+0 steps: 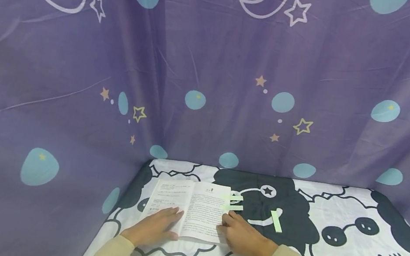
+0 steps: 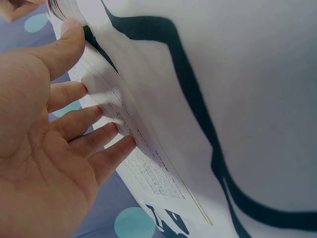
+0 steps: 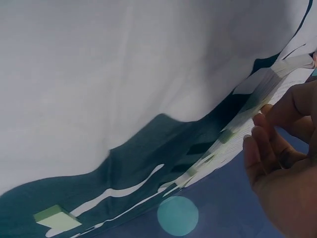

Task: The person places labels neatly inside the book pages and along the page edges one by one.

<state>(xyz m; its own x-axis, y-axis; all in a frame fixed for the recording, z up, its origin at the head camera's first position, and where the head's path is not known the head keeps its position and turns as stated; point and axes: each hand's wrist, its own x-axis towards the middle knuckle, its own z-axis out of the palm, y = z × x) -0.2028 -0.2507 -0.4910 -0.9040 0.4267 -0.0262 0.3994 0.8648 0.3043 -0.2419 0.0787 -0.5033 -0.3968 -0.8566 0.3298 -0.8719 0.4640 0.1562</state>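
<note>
An open book with printed pages lies on the patterned cloth. My left hand rests on its left page with fingers spread; in the left wrist view the fingertips touch the print and the thumb lies near the page block. At the book's right edge, my right hand has its fingers curled and pinches the page edges; the right wrist view shows the hand there, though the exact hold is partly hidden. Pale green sticky tabs stick out from the right edge above this hand.
A small pale green pad of sticky notes lies on the cloth to the right of the book. The black and white cartoon cloth covers the surface. Purple curtains with stars and moons hang behind and at both sides.
</note>
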